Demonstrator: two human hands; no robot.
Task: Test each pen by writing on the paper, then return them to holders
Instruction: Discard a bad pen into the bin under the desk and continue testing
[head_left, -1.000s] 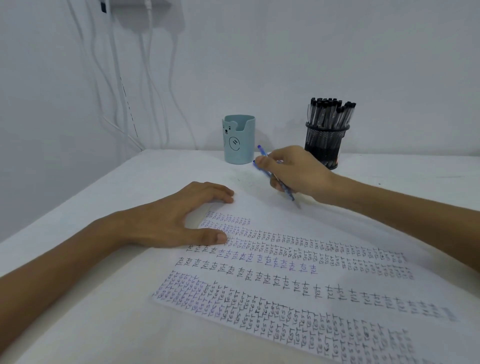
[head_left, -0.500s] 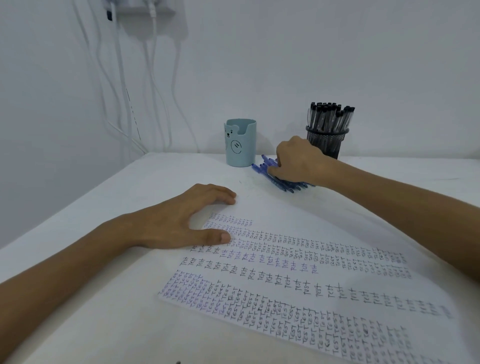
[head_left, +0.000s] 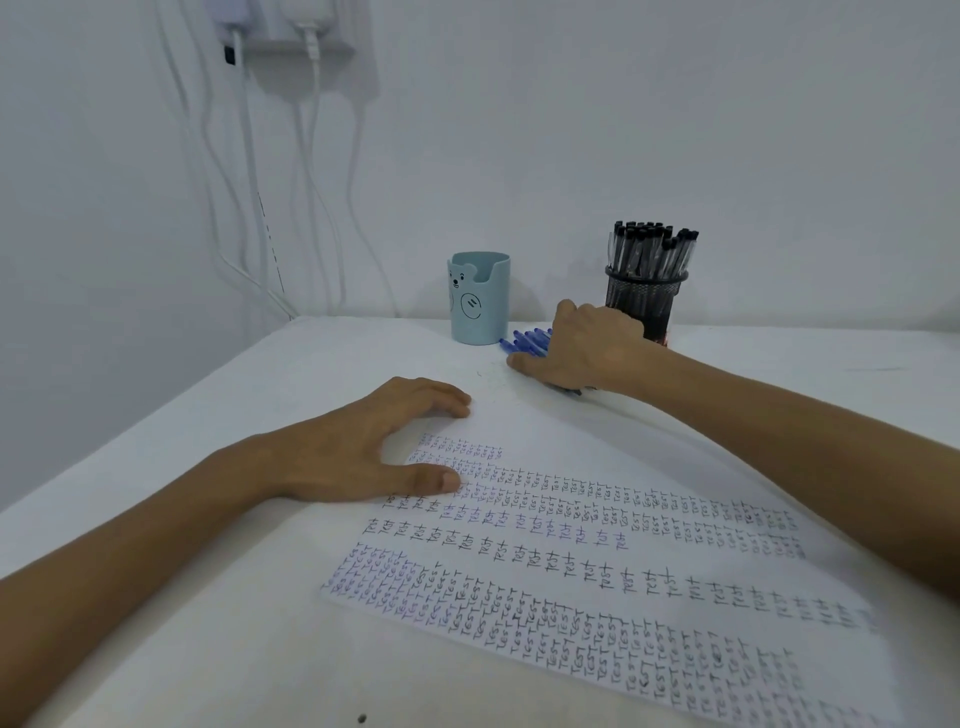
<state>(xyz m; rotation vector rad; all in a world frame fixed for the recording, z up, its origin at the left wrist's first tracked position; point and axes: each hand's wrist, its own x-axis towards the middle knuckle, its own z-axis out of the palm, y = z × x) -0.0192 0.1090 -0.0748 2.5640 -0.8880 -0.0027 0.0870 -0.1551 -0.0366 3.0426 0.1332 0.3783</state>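
The paper (head_left: 597, 561) lies flat on the white tabletop (head_left: 332, 358), turned at a slant and covered with rows of the handwritten word "test" in black and blue ink. The left hand (head_left: 358, 447) rests on the paper's far left corner, palm down, fingers straight and together, thumb spread away from them and lying on the written rows; it holds nothing.

The right hand (head_left: 592, 348) reaches past the paper's far edge and lies over a bunch of blue pens (head_left: 527, 338) that rest side by side on the tabletop. Its thumb stretches left along the surface, and its fingers bend down over the pens behind the knuckles, so I cannot tell whether they grip any pen or only press on the bunch. The two hands are well apart.

The pens lie between the two holders, near the wall. Just left of them stands a pale blue holder (head_left: 479, 301) with a bear face on its side. Behind the right hand stands a black mesh holder (head_left: 652, 291) packed with upright black-capped pens (head_left: 649, 247).

White cables (head_left: 311, 182) hang down the wall at the left.
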